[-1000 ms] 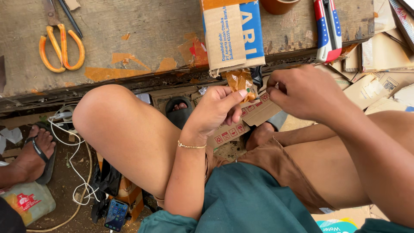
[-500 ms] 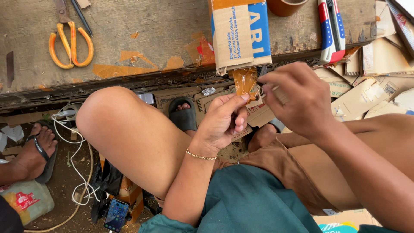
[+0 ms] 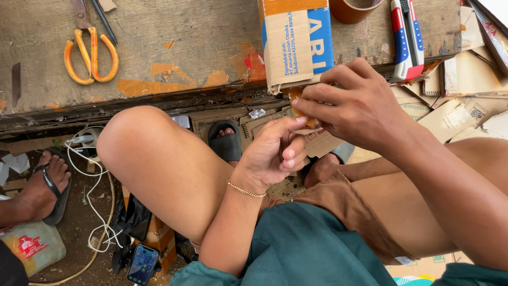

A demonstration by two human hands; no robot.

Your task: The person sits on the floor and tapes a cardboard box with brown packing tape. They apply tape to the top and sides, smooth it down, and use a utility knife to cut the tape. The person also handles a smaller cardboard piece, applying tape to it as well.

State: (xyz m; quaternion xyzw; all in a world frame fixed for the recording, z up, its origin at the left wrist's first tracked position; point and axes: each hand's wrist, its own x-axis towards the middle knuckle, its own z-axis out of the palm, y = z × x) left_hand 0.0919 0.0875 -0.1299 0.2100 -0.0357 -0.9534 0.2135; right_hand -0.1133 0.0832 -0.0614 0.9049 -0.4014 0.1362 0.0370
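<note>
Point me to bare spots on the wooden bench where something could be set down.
Free: the bench stretch between the orange scissors and the cardboard box. Crowded: the right end, where tape roll and utility knife lie, and below the box, where left hand and right hand meet.

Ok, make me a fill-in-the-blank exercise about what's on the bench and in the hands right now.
1. The scissors on the bench have ____ handles.
2. The bracelet sits on the ____ wrist.
3. Both hands pinch a strip of brown ____ below the box.
4. A phone lies on the ____ near a white cable.

Missing words: orange; left; tape; ground
</note>
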